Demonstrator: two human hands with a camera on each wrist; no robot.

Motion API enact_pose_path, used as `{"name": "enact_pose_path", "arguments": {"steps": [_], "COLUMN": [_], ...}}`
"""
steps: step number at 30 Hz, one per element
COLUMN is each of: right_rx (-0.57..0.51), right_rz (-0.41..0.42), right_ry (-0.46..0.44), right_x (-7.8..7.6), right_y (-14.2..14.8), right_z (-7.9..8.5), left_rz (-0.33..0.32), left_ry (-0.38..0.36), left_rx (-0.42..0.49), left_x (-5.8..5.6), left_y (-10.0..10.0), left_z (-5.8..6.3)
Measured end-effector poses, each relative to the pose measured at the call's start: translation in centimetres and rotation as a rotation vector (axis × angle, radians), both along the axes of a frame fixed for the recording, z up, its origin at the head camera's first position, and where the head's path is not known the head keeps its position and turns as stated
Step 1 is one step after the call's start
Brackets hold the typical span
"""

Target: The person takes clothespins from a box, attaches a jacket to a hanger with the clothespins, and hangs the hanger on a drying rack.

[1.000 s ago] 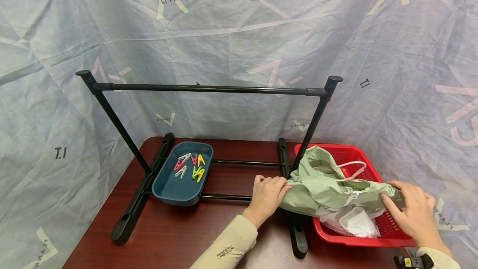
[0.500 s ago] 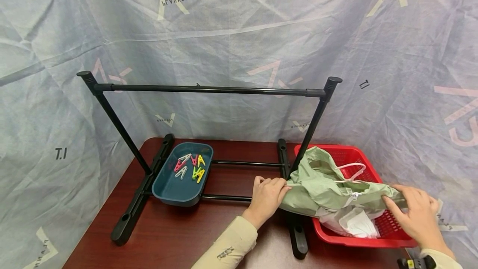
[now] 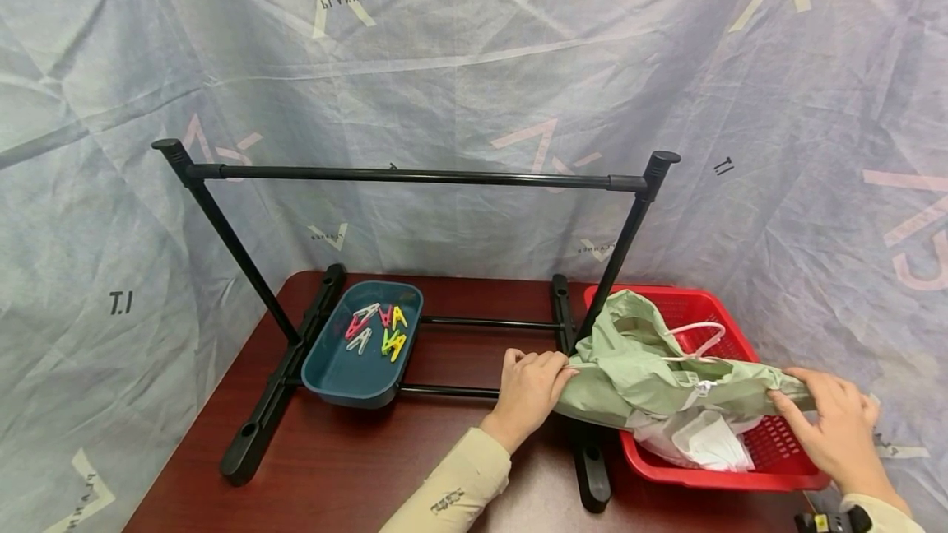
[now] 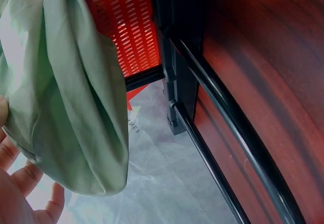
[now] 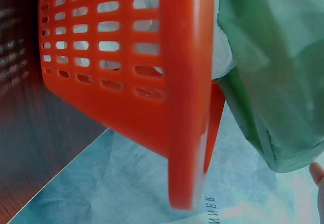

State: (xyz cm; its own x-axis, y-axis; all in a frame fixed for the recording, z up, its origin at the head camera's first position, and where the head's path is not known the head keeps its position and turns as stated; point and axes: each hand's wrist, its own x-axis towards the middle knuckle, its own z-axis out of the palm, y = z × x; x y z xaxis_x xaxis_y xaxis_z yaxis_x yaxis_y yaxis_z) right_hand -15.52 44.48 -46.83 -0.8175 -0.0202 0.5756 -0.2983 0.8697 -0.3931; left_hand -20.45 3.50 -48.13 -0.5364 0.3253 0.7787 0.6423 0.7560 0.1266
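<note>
A light green hooded jacket (image 3: 629, 389) with a white drawstring and a zipper pull stretches between my hands, above the red basket (image 3: 711, 479). My left hand (image 3: 529, 393) grips its left end, beside the right leg of the black rack. On the right, my right hand (image 3: 837, 422) holds the other end, thumb in front and fingers over the top edge. In the left wrist view the jacket (image 4: 76, 97) hangs in folds beside the fingers (image 4: 30, 176). Only a fingertip (image 5: 317, 173) of the right hand shows in the right wrist view, close to the cloth.
White cloth (image 3: 711, 441) lies in the basket under the jacket. A black rack with a top bar (image 3: 415, 176) stands on the dark red table (image 3: 355, 467). Across its lower bars at the left sits a blue tray (image 3: 344, 377) with several coloured clothespins (image 3: 391, 341).
My right hand has slid slightly to the right, and the jacket's right end has drawn out with it. My left hand stays in place.
</note>
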Motion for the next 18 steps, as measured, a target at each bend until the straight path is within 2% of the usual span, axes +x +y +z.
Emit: {"name": "enact_pose_path", "arguments": {"steps": [10, 18], "right_rx": [-0.019, -0.063], "right_rz": [-0.015, -0.032], "right_ry": [-0.019, -0.008], "right_x": [0.2, 0.1], "right_y": [0.5, 1.3], "right_z": [-0.5, -1.2], "left_rz": [-0.020, 0.003], "left_ry": [0.003, 0.020], "left_rx": [0.022, 0.015], "left_x": [0.0, 0.0], "left_y": [0.0, 0.0], "left_z": [0.0, -0.1]}}
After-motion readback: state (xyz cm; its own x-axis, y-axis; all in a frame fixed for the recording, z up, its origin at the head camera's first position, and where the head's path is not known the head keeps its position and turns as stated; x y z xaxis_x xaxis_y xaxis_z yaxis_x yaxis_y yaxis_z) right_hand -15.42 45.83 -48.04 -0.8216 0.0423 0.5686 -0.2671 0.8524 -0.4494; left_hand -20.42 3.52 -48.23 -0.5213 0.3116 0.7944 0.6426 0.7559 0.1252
